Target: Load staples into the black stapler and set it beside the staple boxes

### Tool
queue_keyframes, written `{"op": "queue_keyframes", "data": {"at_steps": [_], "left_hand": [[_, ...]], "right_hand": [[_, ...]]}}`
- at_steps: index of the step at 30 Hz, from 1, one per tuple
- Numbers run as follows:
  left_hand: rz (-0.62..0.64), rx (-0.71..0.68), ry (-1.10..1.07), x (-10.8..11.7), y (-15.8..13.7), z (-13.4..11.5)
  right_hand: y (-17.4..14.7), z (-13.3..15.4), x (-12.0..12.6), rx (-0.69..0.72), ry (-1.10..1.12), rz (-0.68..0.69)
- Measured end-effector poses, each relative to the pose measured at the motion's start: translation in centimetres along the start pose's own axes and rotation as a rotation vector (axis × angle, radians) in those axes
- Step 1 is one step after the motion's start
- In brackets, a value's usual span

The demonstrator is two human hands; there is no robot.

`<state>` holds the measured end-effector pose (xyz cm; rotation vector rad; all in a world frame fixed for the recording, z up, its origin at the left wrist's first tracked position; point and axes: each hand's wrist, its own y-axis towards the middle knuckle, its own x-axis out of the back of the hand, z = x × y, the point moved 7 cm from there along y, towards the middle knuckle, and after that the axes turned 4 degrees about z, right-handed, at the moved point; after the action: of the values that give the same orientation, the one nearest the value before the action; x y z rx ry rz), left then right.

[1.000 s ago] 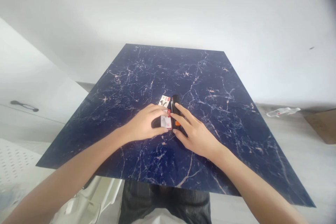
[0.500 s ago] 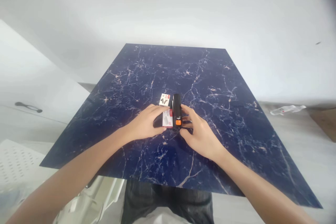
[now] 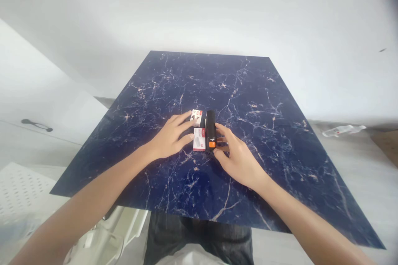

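A black stapler [image 3: 211, 126] with an orange piece at its near end lies lengthwise on the dark blue marbled table. To its left are two small boxes in line: a white-and-red box [image 3: 197, 116] farther off and a white-and-red box [image 3: 199, 140] printed with what looks like a staple strip nearer. My left hand [image 3: 171, 136] is open, fingers spread, its fingertips at the farther box and its thumb by the nearer one. My right hand [image 3: 238, 155] rests along the stapler's right side, fingers apart and curved, fingertips touching it without wrapping round it.
The blue marbled table [image 3: 199, 78] stands close to a white wall. A clear plastic bottle [image 3: 343, 131] lies on the floor at the right, near a brown cardboard piece [image 3: 387, 145]. At the left are a cabinet handle [image 3: 36, 125] and a white perforated surface [image 3: 21, 186].
My left hand has let go of the nearer box and moved forward to the farther one, its fingers spreading. My right hand stays beside the stapler.
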<state>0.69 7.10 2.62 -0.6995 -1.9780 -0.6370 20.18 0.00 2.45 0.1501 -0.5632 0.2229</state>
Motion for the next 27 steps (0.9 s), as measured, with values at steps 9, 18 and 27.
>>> {"op": "queue_keyframes", "data": {"at_steps": [9,18,27], "left_hand": [[0.091,-0.079,-0.038,-0.8,-0.3,-1.1],[0.120,-0.057,-0.021,-1.5,0.9,0.4],[0.159,-0.060,-0.051,-1.7,1.8,0.9]], "right_hand": [[0.0,0.5,0.3,0.024,0.001,-0.004],[0.1,0.2,0.0,-0.010,-0.013,-0.010],[0.1,0.1,0.1,-0.019,-0.108,-0.081]]}}
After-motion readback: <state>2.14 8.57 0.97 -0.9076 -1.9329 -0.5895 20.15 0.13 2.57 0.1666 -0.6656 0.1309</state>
